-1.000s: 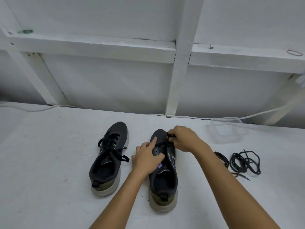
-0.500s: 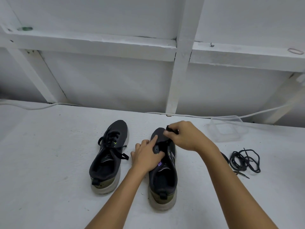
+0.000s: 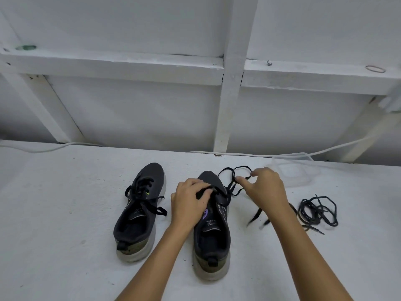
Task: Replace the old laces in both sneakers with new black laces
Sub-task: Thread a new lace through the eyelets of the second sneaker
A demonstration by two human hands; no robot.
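Left hand (image 3: 191, 200): rests on the front of the right-side sneaker (image 3: 213, 231), fingers curled and pinching the black lace (image 3: 233, 183) at the eyelets.
Right hand (image 3: 265, 187): raised just right of that sneaker's toe, thumb and fingertips pinching the same lace, which loops up beyond the hand and trails down under the wrist.
Hands: apart, each clamped on the lace, the sneaker's toe between them.
Right-side sneaker: dark, toe pointing away, under the left hand, standing on the white counter (image 3: 65, 246).
Left-side sneaker (image 3: 138, 211): left of the left hand, not touching it, laced and tied with a black lace.
Loose laces (image 3: 318, 211): a black tangle on the counter, right of the right forearm.
Clear plastic container (image 3: 293, 172): just beyond the right hand.
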